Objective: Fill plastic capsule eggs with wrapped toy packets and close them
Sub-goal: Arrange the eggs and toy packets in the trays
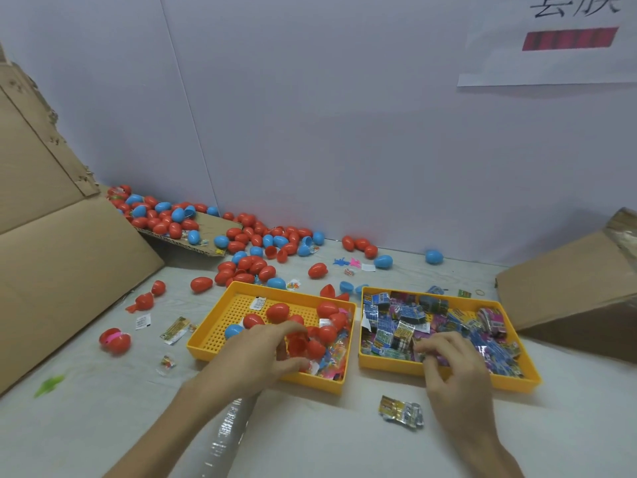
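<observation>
1 view, from the camera worn on my head. Wide-angle; straight edges bow toward the frame borders. It faces forward and down across the table (86, 426) toward the far wall (310, 115), which fills the upper half. Close range: my left hand (262, 350) and right hand (448, 363) sit low in frame, forearms running off the near edge. Left tray (220, 326) and right tray (517, 381) lie centred.

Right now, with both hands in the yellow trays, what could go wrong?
1. The left hand holds the open red egg over the crowded left tray; it could slip among the other eggs.
2. The right hand reaches into piled packets near the front wall of the right tray; some may spill, like the loose packet outside it.
</observation>
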Demonstrator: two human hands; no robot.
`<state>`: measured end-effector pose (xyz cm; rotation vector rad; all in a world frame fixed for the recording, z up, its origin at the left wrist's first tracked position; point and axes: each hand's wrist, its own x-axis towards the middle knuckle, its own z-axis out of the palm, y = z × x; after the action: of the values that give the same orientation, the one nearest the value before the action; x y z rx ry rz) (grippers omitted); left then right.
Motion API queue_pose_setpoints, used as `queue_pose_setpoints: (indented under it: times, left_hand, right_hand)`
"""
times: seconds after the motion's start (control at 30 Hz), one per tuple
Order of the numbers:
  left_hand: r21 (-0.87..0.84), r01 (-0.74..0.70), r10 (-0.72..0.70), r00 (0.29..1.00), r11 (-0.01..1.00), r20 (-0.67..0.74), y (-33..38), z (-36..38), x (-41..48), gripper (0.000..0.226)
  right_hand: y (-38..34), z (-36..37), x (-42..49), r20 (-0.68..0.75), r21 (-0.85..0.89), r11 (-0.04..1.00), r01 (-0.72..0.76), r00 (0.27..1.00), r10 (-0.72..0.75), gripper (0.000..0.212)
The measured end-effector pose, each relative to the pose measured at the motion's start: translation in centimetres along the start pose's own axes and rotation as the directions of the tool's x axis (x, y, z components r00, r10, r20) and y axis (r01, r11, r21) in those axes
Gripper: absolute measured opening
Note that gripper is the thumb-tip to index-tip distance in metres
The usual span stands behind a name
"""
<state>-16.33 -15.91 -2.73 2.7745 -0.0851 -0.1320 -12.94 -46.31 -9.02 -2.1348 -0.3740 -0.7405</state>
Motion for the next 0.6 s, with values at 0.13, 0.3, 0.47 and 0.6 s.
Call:
queue_pose_setpoints:
  times: [0.13,0.3,0.47,0.6]
  left_hand:
    - [-0.002,0.003,-0.003,0.999,1.0,0.047,0.7,-0.6,1.6,0.058]
    - [-0.065,0.032,-0.034,0.999,0.997,-0.025,1.1,-0.2,2.1,0.038]
    - [-0.129,0.057,-0.068,0.994,0.99,-0.08,0.7,-1.0,2.1,0.032]
    - [-0.133,0.056,-0.071,0.991,0.989,-0.11,0.4,-2.4,2.9,0.034]
  right_hand:
    - [-0.1,-0.1,-0.1,0.01,0.012,1.0,-0.017,1.0,0.017,0.033]
    - [0.0,-0.1,0.0,0.01,-0.001,1.0,-0.023,1.0,0.023,0.038]
    - [0.0,-0.1,0.0,0.019,-0.003,1.0,-0.015,1.0,0.015,0.032]
    - [-0.3,-0.1,0.0,0.014,-0.013,1.0,-0.015,1.0,0.015,0.022]
